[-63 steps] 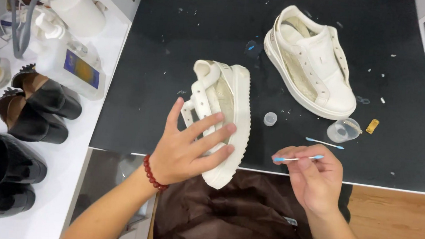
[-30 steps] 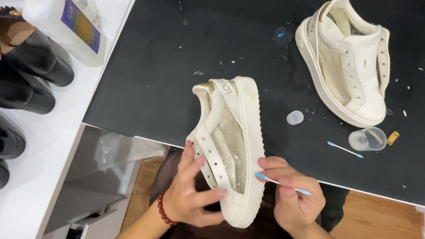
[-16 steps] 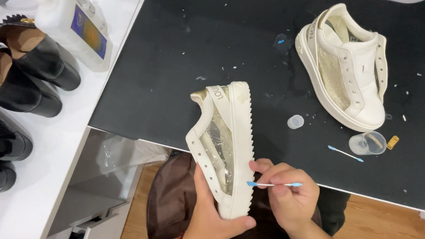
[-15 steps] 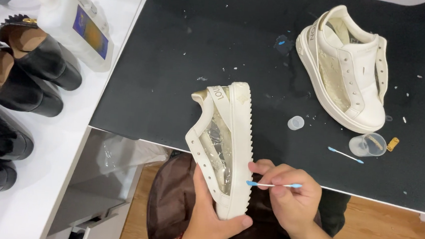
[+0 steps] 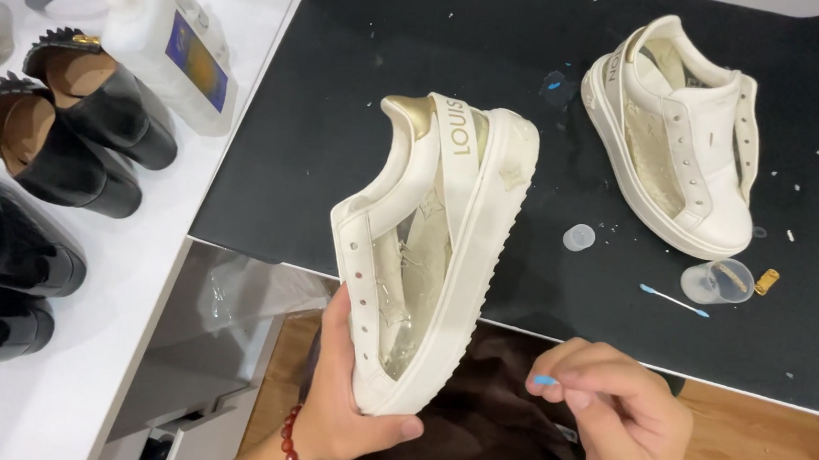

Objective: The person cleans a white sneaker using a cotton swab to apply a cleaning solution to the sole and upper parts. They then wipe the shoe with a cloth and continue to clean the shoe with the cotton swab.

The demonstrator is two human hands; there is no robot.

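Note:
My left hand (image 5: 349, 404) grips the toe end of a white platform sneaker (image 5: 437, 251) with clear side panels and a gold heel tab, lifted and tilted on its side above the table's front edge. A red bead bracelet (image 5: 296, 448) circles that wrist. To the right of the shoe and apart from it, my right hand (image 5: 613, 408) pinches a blue-tipped cotton swab (image 5: 543, 380), of which only one tip shows. The matching second sneaker (image 5: 680, 134) lies on the black mat (image 5: 341, 110) at the far right.
Near the second sneaker lie a small clear cap (image 5: 578, 237), a clear plastic cup (image 5: 715, 280), a gold piece (image 5: 766, 281) and another blue swab (image 5: 674, 300). On the white counter at the left stand black shoes (image 5: 80, 130) and a pump bottle (image 5: 182, 46). A brown apron (image 5: 481, 437) covers my lap.
The sneaker has been raised closer to me and turned, its heel now higher. My right hand with the swab has drawn away from the sole, down and to the right.

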